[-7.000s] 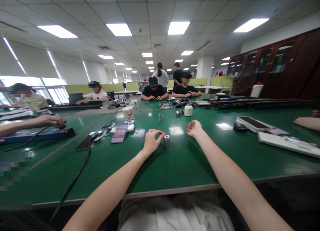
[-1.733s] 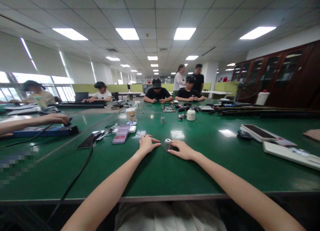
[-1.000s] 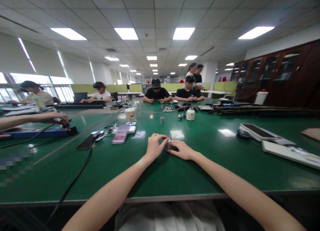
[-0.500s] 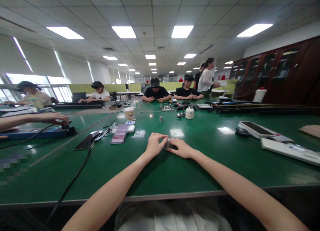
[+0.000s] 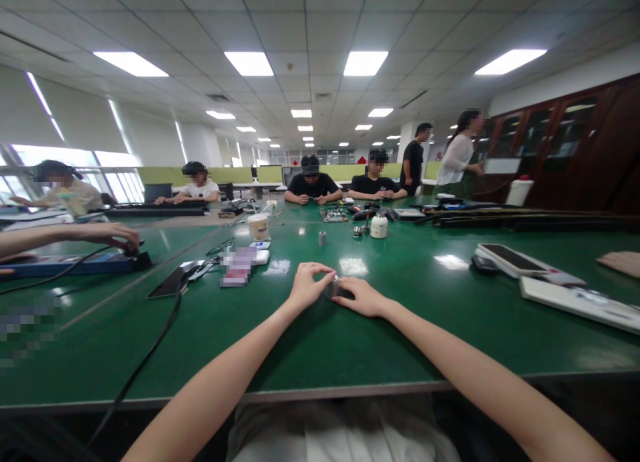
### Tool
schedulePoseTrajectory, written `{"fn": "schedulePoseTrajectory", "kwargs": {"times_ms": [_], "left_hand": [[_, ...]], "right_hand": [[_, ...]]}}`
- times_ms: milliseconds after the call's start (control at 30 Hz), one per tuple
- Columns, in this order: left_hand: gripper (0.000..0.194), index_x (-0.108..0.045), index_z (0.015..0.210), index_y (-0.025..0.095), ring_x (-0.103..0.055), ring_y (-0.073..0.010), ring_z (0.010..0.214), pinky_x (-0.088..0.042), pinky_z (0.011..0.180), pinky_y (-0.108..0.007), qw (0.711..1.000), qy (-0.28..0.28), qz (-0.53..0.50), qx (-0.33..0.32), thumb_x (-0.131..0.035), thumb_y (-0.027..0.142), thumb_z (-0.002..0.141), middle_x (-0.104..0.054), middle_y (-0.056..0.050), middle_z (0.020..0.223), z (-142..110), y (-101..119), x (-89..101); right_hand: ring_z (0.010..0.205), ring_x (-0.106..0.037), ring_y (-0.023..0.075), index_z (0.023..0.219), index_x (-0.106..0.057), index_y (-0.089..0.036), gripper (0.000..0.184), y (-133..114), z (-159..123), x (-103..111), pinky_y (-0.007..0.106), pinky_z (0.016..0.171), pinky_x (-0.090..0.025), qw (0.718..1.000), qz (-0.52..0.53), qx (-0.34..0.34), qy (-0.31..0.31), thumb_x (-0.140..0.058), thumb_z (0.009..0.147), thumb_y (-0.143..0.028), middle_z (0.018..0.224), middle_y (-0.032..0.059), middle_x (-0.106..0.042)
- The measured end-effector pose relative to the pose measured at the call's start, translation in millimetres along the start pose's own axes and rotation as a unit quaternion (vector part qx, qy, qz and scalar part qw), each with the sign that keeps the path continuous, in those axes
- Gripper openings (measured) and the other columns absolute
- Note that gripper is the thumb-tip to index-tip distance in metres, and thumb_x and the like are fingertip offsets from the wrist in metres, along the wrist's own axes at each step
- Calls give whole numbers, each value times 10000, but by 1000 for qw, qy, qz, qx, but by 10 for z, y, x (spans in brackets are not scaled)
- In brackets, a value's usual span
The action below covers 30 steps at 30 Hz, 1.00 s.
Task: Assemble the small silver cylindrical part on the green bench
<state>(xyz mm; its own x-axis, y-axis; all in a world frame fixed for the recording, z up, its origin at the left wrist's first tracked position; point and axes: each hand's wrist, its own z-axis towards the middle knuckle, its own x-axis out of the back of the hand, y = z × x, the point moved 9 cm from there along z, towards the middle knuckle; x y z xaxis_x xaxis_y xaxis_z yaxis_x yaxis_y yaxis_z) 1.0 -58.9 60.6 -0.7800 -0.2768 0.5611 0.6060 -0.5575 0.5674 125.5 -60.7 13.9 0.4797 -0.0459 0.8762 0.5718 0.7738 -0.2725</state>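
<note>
A small silver metal cylinder [image 5: 333,288] stands upright on the green table between my hands. My left hand [image 5: 309,285] is closed on it from the left, thumb and fingertips meeting near its top. From the right, my right hand [image 5: 363,297] has its thumb and fingers closed about the lower side of the same cylinder. The fingers cover part of it, so its exact kind does not show. Farther off, a second similar metal cylinder [image 5: 323,238] stands alone on the table.
Beyond are a paper cup [image 5: 259,227], a white jar [image 5: 379,226] and small metal parts [image 5: 358,232]. To the left lie a dark phone [image 5: 173,282] and a cable [image 5: 163,339]; to the right, a white device [image 5: 580,302]. Co-workers sit around the table; another's hand [image 5: 117,236] is at left.
My left hand has shifted slightly left, and more of the cylinder's side shows. My right hand stays nearly still. In the background, a person in white has walked right.
</note>
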Motion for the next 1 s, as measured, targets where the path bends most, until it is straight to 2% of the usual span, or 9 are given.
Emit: {"fn": "schedulePoseTrajectory", "kwargs": {"times_ms": [167, 300, 367, 433, 567, 667, 833, 933, 1000], "left_hand": [[244, -761, 907, 248, -579, -240, 1000, -394, 952, -391, 997, 36, 69, 20, -583, 403, 844, -732, -54, 962, 27, -181, 174], [181, -775, 858, 312, -508, -329, 1075, -388, 919, -472, 979, -31, 178, 89, -659, 416, 767, -706, -65, 1037, -33, -503, 141], [208, -771, 883, 328, -501, -350, 1084, -394, 900, -492, 971, -68, 192, 126, -648, 446, 764, -706, -70, 1040, -77, -641, 87], [264, -758, 942, 326, -505, -356, 1091, -402, 890, -495, 967, -75, 196, 144, -643, 475, 757, -700, -77, 1070, -98, -706, 63], [334, -730, 1016, 298, -531, -332, 1105, -410, 906, -453, 972, -45, 189, 135, -673, 468, 734, -702, -71, 1094, -79, -688, 86], [317, -716, 1045, 260, -611, -275, 1024, -438, 879, -375, 977, -68, 154, 128, -661, 406, 768, -724, -72, 1047, -74, -639, 65], [254, -739, 975, 202, -622, -351, 1029, -419, 878, -431, 947, -58, 290, 127, -694, 314, 751, -727, -161, 968, -85, -520, 234], [145, -757, 866, 203, -654, -338, 959, -425, 855, -420, 939, -80, 304, 141, -649, 250, 781, -733, -161, 891, -109, -512, 263], [156, -763, 830, 204, -669, -326, 920, -438, 826, -405, 939, -90, 299, 145, -611, 211, 797, -734, -160, 879, -118, -511, 263]], "right_hand": [[1217, -519, 271, 1128, -647, -203, 390, -4, 0, -2, 454, 1052, -381, 1000, -9, -2, 0, -515, 893, -484, 1270, 103, -610], [1219, -518, 272, 1124, -647, -201, 403, -12, 0, 3, 454, 1051, -384, 1000, -8, -2, -1, -508, 893, -501, 1274, 107, -608], [1228, -511, 275, 1134, -643, -198, 411, -8, -1, 2, 459, 1054, -379, 1000, -7, -5, -3, -507, 893, -503, 1285, 108, -600], [1234, -506, 278, 1141, -641, -194, 420, 2, -1, -2, 463, 1056, -376, 1000, -9, -11, -6, -506, 893, -505, 1298, 112, -590], [1233, -506, 278, 1140, -641, -201, 417, 9, -2, -4, 466, 1055, -375, 1000, -12, -16, -5, -509, 891, -508, 1302, 109, -588], [1230, -508, 276, 1139, -639, -204, 413, 6, -3, -1, 463, 1053, -376, 1000, -11, -16, -4, -510, 891, -507, 1299, 106, -591], [1198, -531, 271, 1122, -647, -197, 415, -3, -1, 6, 452, 1041, -387, 1000, -9, -10, -2, -500, 896, -512, 1280, 111, -601], [1195, -532, 268, 1122, -647, -196, 424, -9, -2, 13, 442, 1037, -390, 1000, -11, -8, -2, -496, 896, -521, 1271, 108, -607], [1195, -533, 266, 1121, -649, -198, 422, -19, -5, 22, 434, 1036, -393, 1000, -11, -7, -2, -494, 897, -521, 1269, 105, -609]]}}
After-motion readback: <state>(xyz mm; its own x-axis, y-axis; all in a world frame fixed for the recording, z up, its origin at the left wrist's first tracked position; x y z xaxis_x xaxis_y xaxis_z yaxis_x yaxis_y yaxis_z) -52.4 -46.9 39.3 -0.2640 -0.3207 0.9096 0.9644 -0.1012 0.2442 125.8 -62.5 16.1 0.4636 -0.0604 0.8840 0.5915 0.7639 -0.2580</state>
